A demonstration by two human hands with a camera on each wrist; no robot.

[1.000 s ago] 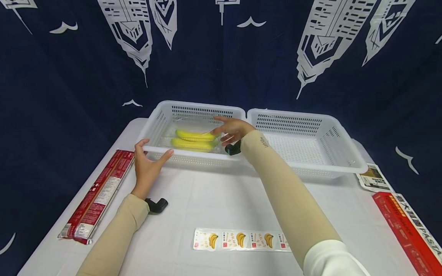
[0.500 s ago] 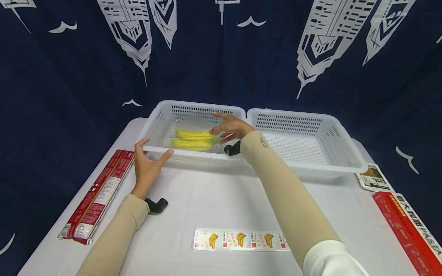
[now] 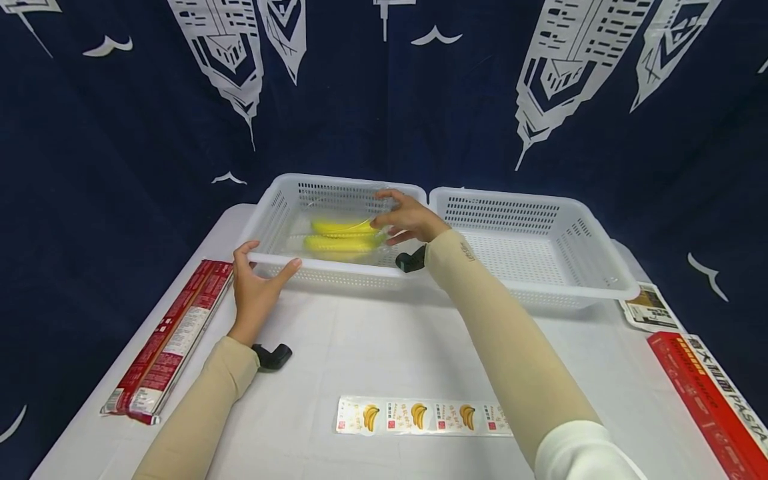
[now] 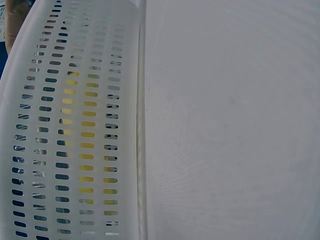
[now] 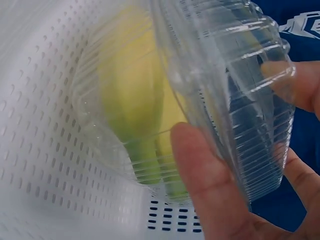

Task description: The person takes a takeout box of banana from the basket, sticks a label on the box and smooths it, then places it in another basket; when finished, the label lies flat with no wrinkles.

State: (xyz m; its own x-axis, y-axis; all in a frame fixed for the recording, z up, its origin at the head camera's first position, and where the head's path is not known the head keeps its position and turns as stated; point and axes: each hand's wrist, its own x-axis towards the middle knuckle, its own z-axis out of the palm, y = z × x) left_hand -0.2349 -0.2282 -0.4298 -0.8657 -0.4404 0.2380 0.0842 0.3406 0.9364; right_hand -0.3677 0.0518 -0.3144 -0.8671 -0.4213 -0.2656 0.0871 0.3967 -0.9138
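The right hand (image 3: 410, 217) has its thumb and fingers bent about the raised half of a clear plastic clamshell (image 5: 245, 125) — a pinch rather than a full grasp — while the left hand (image 3: 255, 288) grips the near rim of a white basket (image 3: 336, 268). The clamshell's lower half sits in that basket, holding yellow-green bananas (image 3: 342, 244); whether a hinge joins the two halves cannot be made out.

The plastic looks thin and ribbed, so a light pinch near its edge should serve better than a squeeze, which might buckle it. Swinging the raised half evenly, without dragging, would probably leave the bananas settled, and the left hand's hold seems useful for stopping the basket sliding.

A second basket (image 3: 567, 291) stands just beside the first, on its right. Nearer the person, a strip of banana-printed labels (image 3: 418, 417) lies on the white table (image 3: 336, 347); a red packet (image 3: 174, 333) is at the left, a small pouch (image 3: 651, 310) and a red box (image 3: 705, 400) at the right. A navy cloth (image 3: 384, 120) hangs behind.
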